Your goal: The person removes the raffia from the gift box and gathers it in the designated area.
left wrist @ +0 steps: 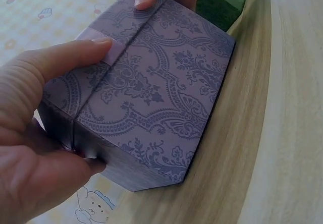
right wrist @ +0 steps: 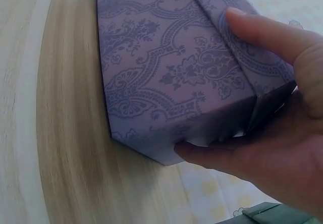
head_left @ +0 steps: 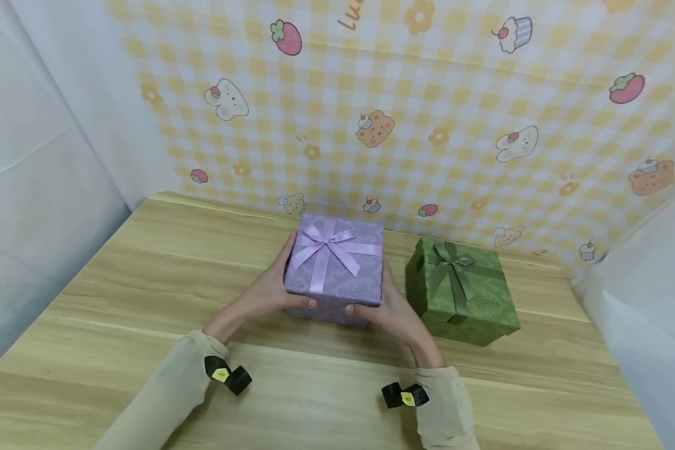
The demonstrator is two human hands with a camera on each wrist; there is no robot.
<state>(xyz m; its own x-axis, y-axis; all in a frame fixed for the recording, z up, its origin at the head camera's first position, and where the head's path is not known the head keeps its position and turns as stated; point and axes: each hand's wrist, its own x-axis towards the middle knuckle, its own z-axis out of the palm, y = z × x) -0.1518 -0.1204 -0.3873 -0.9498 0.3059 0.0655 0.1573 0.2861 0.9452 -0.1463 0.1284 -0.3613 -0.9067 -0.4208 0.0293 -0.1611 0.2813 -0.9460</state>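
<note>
A purple gift box (head_left: pixel 343 281) with a floral pattern and a lilac ribbon bow (head_left: pixel 326 244) on its lid is between my two hands. My left hand (head_left: pixel 267 289) grips its left side, the thumb lying across the front of the lid's rim. On the opposite side my right hand (head_left: pixel 392 307) holds it the same way, thumb on the front face. The lid sits on the box in both wrist views. Whether the box's underside touches the table cannot be told. Right of my right hand stands a green gift box (head_left: pixel 492 297) with a dark green bow, untouched.
The wood-grain table (head_left: pixel 146 281) runs to a yellow checked cloth (head_left: pixel 326 87) with cartoon prints, which hangs just behind both boxes. White sheeting (head_left: pixel 39 156) closes off the left side, and more white sheeting (head_left: pixel 652 300) hangs at the right.
</note>
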